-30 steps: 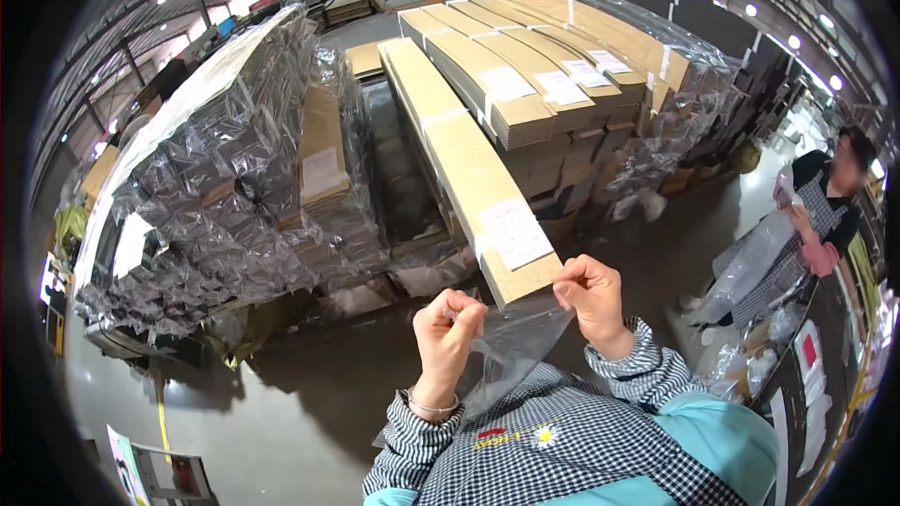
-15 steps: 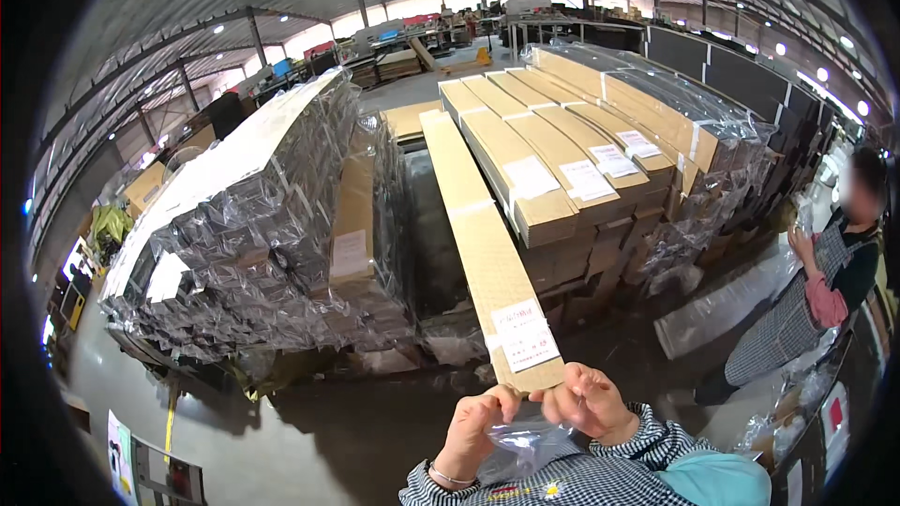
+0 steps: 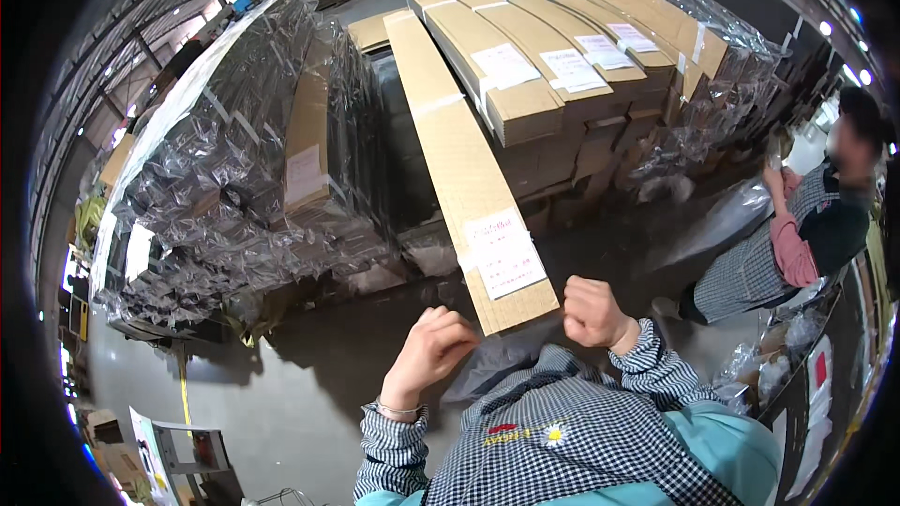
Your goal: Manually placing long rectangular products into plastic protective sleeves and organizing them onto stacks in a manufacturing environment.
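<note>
A long, flat cardboard carton (image 3: pixel 461 159) stretches away from me, with a white printed label (image 3: pixel 506 258) on its near end. My left hand (image 3: pixel 433 353) is closed, just left of the carton's near corner, its fingers curled at the edge of a clear plastic sheet or bag (image 3: pixel 489 356). That plastic hangs below the carton's end, in front of my apron. Beside the right corner, my right hand (image 3: pixel 594 314) makes a fist; whatever it grips is hidden by the fingers.
At left stands a tall stack of plastic-wrapped dark bundles (image 3: pixel 225 169). More labelled cartons (image 3: pixel 487 98) are piled beyond on the right. A person (image 3: pixel 792 215) in a checked apron stands at right, near clear plastic (image 3: pixel 722 215). A yellow line (image 3: pixel 185 389) marks the grey floor (image 3: pixel 309 412).
My hands have moved apart from a close pinch at the carton's end to either side of it. The view has tilted downward, and the co-worker's arms have shifted.
</note>
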Tool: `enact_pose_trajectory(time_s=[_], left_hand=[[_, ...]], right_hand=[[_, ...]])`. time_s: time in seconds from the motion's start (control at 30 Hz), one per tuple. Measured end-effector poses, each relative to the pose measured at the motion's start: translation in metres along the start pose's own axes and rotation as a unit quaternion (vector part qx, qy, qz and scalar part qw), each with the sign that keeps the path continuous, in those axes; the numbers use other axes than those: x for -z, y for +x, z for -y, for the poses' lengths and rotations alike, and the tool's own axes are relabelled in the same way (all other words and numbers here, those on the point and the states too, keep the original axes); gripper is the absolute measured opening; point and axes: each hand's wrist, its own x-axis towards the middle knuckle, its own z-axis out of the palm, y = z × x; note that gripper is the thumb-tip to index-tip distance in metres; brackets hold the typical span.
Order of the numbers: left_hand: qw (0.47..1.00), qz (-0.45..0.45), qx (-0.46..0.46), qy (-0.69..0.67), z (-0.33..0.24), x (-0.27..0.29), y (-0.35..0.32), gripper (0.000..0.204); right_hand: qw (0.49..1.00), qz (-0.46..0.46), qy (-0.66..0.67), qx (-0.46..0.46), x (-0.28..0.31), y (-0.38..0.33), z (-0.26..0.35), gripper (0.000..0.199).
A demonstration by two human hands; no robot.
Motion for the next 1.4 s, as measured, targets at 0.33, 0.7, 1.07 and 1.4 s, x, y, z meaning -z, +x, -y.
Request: enact_pose_trajectory(time_s=[0.33, 0.7, 1.07, 1.4], left_hand=[[0.846, -0.102, 0.158, -0.498, 0.046, -0.036, 0.0, 0.009], [0.873, -0.377, 0.065, -0.303, 0.04, -0.033, 0.084, 0.005], [0.662, -0.355, 0.255, -0.609, 0.049, -0.048, 0.063, 0.043], [0.875, -0.346, 0.332, -0.072, 0.163, -0.178, 0.018, 0.031]], right_hand=[[0.966, -0.115, 0.106, -0.206, -0.027, -0.002, -0.001, 0.011], [0.918, -0.294, 0.138, -0.228, -0.032, 0.072, -0.052, 0.014], [0.75, -0.088, 0.539, -0.374, -0.029, 0.072, -0.078, 0.028], [0.825, -0.22, 0.2, -0.481, -0.188, -0.052, -0.147, 0.016]])
